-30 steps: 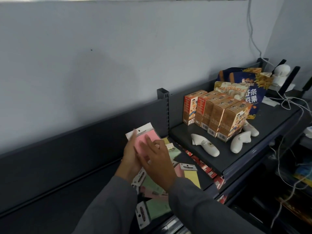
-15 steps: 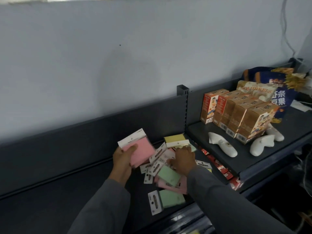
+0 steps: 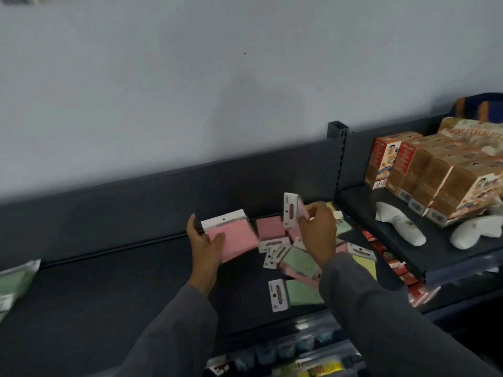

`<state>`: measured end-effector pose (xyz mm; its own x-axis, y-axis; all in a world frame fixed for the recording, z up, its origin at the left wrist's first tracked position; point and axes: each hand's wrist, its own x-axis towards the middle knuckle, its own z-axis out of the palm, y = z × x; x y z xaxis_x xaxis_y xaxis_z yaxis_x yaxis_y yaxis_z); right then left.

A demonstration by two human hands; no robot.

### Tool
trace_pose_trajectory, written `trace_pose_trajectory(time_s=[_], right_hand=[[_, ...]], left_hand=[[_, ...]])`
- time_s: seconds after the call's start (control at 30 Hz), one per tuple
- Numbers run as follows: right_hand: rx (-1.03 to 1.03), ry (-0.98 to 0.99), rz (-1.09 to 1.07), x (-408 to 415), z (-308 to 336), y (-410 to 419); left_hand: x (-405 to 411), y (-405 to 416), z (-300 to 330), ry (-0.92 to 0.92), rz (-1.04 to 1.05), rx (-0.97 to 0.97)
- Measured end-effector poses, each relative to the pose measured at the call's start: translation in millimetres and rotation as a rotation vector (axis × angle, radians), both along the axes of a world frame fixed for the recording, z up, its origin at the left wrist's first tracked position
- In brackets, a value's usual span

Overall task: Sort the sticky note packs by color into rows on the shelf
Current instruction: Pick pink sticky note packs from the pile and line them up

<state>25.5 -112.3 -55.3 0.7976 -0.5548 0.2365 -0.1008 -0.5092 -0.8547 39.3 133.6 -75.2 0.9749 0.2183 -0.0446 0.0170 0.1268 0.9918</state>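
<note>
Hands apart at frame centre: left hand (image 3: pixel 208 247) holds pink sticky note stack (image 3: pixel 234 238), right hand (image 3: pixel 317 229) pinches upright pink pack (image 3: pixel 291 213) above mixed pile (image 3: pixel 296 263) on dark shelf (image 3: pixel 122 295). Green packs (image 3: pixel 13 281) far left.

Pink pack (image 3: pixel 234 239) in left hand (image 3: pixel 205 247), above dark shelf (image 3: pixel 109 295)

A shop: dark metal display shelving (image 3: pixel 136 295) with a slotted upright (image 3: pixel 338 159), rows of boxed snacks (image 3: pixel 424 175) at right, carded sticky note packs (image 3: pixel 296 262) mid-frame, more packaged goods (image 3: pixel 299 363) along the bottom edge.
</note>
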Motion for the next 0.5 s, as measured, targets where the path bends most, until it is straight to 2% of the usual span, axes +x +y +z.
trace_pose_trajectory(time_s=[0.17, 0.4, 0.5], right_hand=[[-0.01, -0.256, 0.027, -10.9, 16.5, 54.4], [-0.28, -0.525, 0.316, -24.4, 19.0, 180.0], [-0.359, -0.577, 0.434, -32.7, 12.3, 248.8]], left_hand=[[-18.3, 42.3, 0.7, -0.088, 0.065, 0.148], [-43.7, 113.5, 17.6, -0.083, -0.002, 0.26], [-63.4, 156.6, 38.3, -0.067, 0.002, 0.22]])
